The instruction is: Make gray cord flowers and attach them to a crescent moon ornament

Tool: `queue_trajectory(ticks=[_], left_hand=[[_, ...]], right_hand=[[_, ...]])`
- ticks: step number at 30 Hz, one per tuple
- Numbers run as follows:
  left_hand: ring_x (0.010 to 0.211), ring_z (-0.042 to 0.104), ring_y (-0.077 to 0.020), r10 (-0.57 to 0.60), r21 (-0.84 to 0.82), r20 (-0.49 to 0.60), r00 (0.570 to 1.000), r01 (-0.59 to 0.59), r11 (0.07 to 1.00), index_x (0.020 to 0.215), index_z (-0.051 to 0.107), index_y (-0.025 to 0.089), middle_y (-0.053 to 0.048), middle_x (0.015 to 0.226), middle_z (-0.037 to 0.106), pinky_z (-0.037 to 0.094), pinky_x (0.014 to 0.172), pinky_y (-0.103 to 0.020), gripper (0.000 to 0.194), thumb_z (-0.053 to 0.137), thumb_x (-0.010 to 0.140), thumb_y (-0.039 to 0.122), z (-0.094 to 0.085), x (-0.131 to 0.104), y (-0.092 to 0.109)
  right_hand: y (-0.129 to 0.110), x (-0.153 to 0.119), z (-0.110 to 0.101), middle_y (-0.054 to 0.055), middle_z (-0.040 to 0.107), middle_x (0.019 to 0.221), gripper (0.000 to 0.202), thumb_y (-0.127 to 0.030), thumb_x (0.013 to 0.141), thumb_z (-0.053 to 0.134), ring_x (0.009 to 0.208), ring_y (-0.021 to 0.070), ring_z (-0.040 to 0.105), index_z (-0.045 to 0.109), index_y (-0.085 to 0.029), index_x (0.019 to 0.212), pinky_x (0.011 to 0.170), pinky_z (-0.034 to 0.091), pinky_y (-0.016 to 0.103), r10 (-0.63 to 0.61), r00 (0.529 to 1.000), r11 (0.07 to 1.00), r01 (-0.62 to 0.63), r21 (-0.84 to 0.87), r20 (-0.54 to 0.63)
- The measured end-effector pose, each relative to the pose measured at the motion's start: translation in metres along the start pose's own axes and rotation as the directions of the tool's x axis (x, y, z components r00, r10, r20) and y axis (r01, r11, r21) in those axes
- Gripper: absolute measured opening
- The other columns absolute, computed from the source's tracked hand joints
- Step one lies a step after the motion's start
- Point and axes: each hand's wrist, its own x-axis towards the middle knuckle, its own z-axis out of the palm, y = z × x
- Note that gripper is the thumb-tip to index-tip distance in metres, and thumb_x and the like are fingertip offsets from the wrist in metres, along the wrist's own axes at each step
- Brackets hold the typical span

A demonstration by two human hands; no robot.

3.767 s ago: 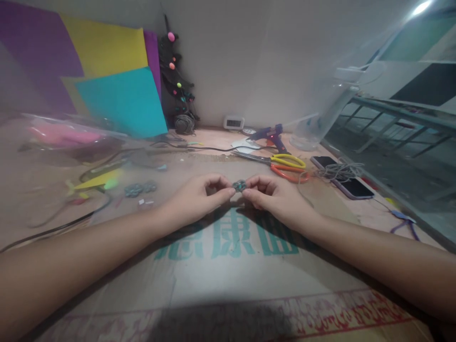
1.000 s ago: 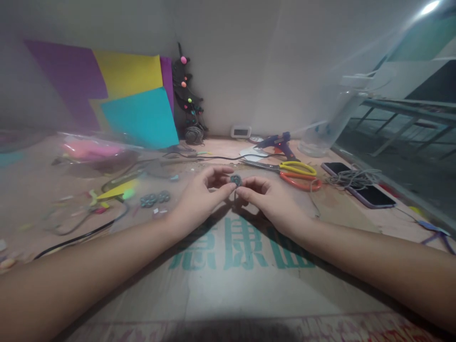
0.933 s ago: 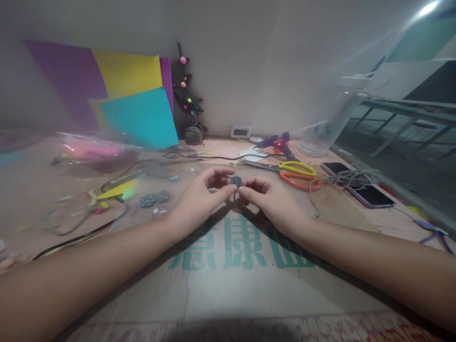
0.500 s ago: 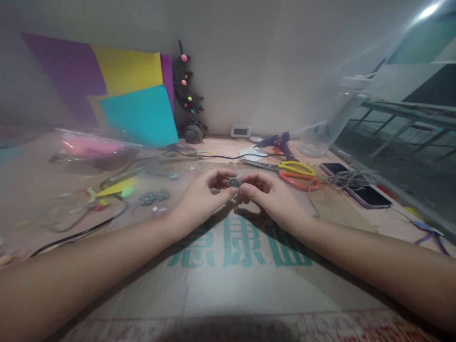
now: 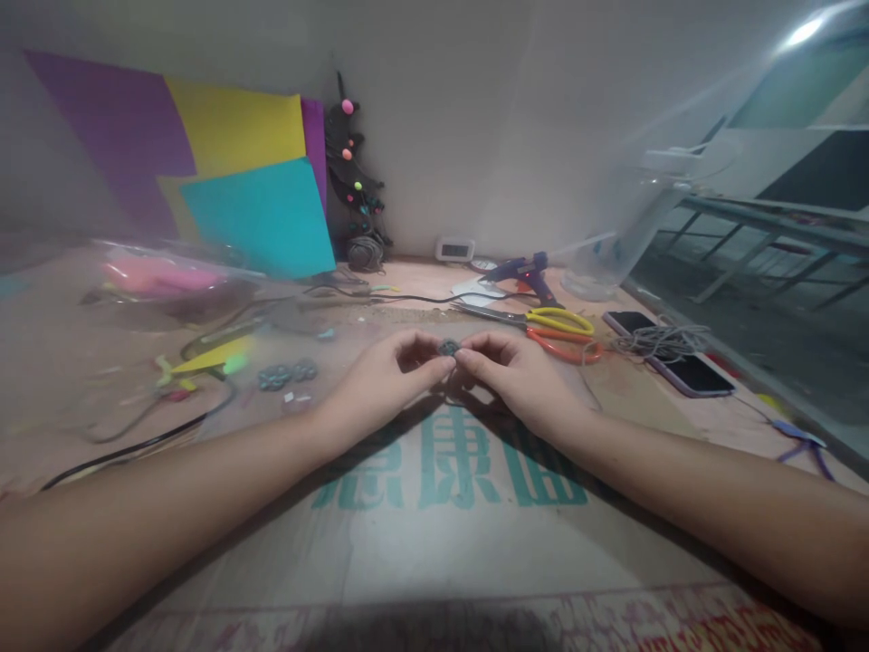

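Observation:
Between my hands is a small round grey coil (image 5: 449,347), apparently of cord, raised a little over the printed board. My left hand (image 5: 400,369) pinches its left side with thumb and fingertips. From the right, my right hand (image 5: 516,373) pinches the same coil, its fingertips almost touching those of the left. Under the fingers a thin strand of cord shows, partly hidden by the right hand. Left of my left hand lie small grey flower-like pieces (image 5: 273,378), made of rounded lobes.
Yellow-and-orange-handled scissors (image 5: 560,332) lie beyond my right hand, a blue glue gun (image 5: 526,274) behind them. To the right, a bundle of grey cord (image 5: 662,342) rests on phones (image 5: 696,373). A decorated black tree (image 5: 354,172), white clock (image 5: 454,249) and clear jug (image 5: 601,267) stand behind.
The coil has turned slightly between my fingertips and looks flatter. Both hands keep their pinch in nearly the same place. The whole view has shifted a little.

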Motion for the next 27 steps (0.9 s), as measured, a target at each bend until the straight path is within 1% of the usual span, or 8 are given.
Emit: queue_trajectory(ticks=[3,9,13,16,20,22,24,27], left_hand=[[0.075,0.065,-0.019,0.014,0.035,-0.027,1.0,-0.013,0.999,0.079,0.065,0.018,-0.003,0.078,0.069,0.051,0.07,-0.031,0.02,0.066,0.085,0.038,-0.001,0.0,0.003],[0.069,0.062,-0.0176,-0.004,0.083,-0.085,0.996,0.012,0.996,0.074,0.068,0.019,-0.002,0.074,0.069,0.048,0.066,-0.029,0.02,0.068,0.083,0.037,-0.003,-0.001,0.006],[0.061,0.057,-0.0163,-0.052,0.118,-0.093,0.994,0.063,0.991,0.071,0.066,0.019,-0.001,0.068,0.066,0.043,0.058,-0.028,0.024,0.067,0.083,0.039,-0.002,-0.001,0.006],[0.059,0.055,-0.0155,-0.037,0.15,-0.063,0.997,0.046,0.988,0.07,0.066,0.018,0.0,0.065,0.064,0.04,0.055,-0.027,0.024,0.066,0.083,0.039,-0.001,-0.002,0.006],[0.061,0.056,-0.0153,-0.016,0.178,-0.041,0.999,0.023,0.984,0.071,0.068,0.018,0.0,0.067,0.065,0.041,0.058,-0.026,0.026,0.066,0.084,0.04,0.0,-0.002,0.006],[0.063,0.058,-0.016,-0.019,0.159,-0.051,0.999,0.027,0.987,0.072,0.068,0.018,0.0,0.068,0.066,0.044,0.061,-0.027,0.023,0.067,0.083,0.039,-0.001,-0.002,0.006],[0.064,0.059,-0.0166,-0.024,0.116,-0.057,0.998,0.03,0.993,0.071,0.069,0.019,0.0,0.069,0.067,0.046,0.063,-0.028,0.019,0.068,0.082,0.035,-0.001,-0.001,0.007],[0.066,0.061,-0.0166,-0.034,0.046,-0.051,0.998,0.037,0.998,0.072,0.069,0.019,-0.001,0.07,0.068,0.049,0.066,-0.028,0.015,0.067,0.082,0.03,-0.002,0.0,0.009]], right_hand=[[0.0,-0.001,0.001,-0.001,0.064,0.07,0.023,-0.04,0.083,0.07,0.047,0.0074,0.049,0.06,-0.019,0.085,0.04,0.035,0.021,0.013,1.0,1.0,-0.013,0.024,0.021],[-0.001,-0.002,-0.001,-0.001,0.065,0.071,0.026,-0.043,0.085,0.068,0.05,0.0082,0.053,0.058,-0.019,0.085,0.044,0.038,0.022,-0.011,0.998,1.0,0.011,-0.007,0.054],[-0.004,-0.002,-0.004,-0.001,0.063,0.072,0.025,-0.043,0.088,0.064,0.052,0.0084,0.054,0.057,-0.019,0.086,0.048,0.041,0.022,-0.104,0.994,0.988,0.101,-0.119,-0.021],[-0.005,-0.001,-0.005,-0.001,0.063,0.073,0.021,-0.039,0.089,0.061,0.059,0.0111,0.06,0.057,-0.019,0.085,0.057,0.047,0.025,-0.188,0.981,0.971,0.178,-0.158,-0.052],[-0.008,0.0,-0.006,0.001,0.066,0.077,0.016,-0.034,0.089,0.06,0.068,0.0129,0.062,0.059,-0.019,0.084,0.066,0.049,0.026,-0.289,0.956,0.931,0.266,-0.249,-0.06],[-0.01,-0.001,-0.006,0.0,0.066,0.076,0.015,-0.033,0.09,0.06,0.069,0.0136,0.061,0.06,-0.019,0.083,0.066,0.048,0.026,-0.294,0.955,0.909,0.269,-0.318,-0.032],[-0.012,-0.004,-0.008,0.001,0.067,0.076,0.016,-0.034,0.091,0.059,0.071,0.0146,0.061,0.062,-0.02,0.082,0.068,0.047,0.027,-0.309,0.95,0.86,0.299,-0.415,0.044],[-0.01,-0.005,-0.013,0.003,0.069,0.079,0.021,-0.034,0.094,0.056,0.076,0.0166,0.061,0.064,-0.02,0.08,0.074,0.045,0.03,-0.425,0.883,0.703,0.461,-0.542,0.2]])
